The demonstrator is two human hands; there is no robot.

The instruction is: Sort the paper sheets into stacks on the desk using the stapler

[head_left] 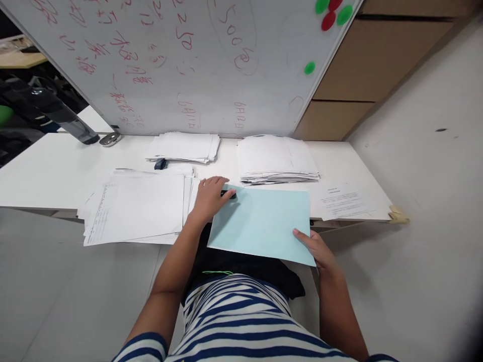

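Striped blue and white, a shirt (234,332) lies nearest, above dark trousers (241,261) with a thin green cord at the waist; just beyond, the right hand (320,251) holds the light blue sheet (264,223) by its lower right corner, thumb on top and fingers underneath, a narrow grip; the sheet reaches over the front edge of the white surface (49,171), partly above the lap; at its upper left corner the left hand (211,198) has its grip on a small black object (228,194), thumb against it, though whether it also pinches the sheet I cannot tell; a loose pile of papers (147,201) overhangs the front edge to the left, and a printed page (341,201) lies flat to the right; behind these sit two stacks, a left stack (184,146) with a small dark item (161,164) just in front of it and a thicker right stack (277,157); farther back at left stand a mouse (110,140) and a tilted-looking bottle (64,113); along the back rises a whiteboard (211,75) with red writing and green and red magnets (328,21), beside cardboard boxes (350,65).
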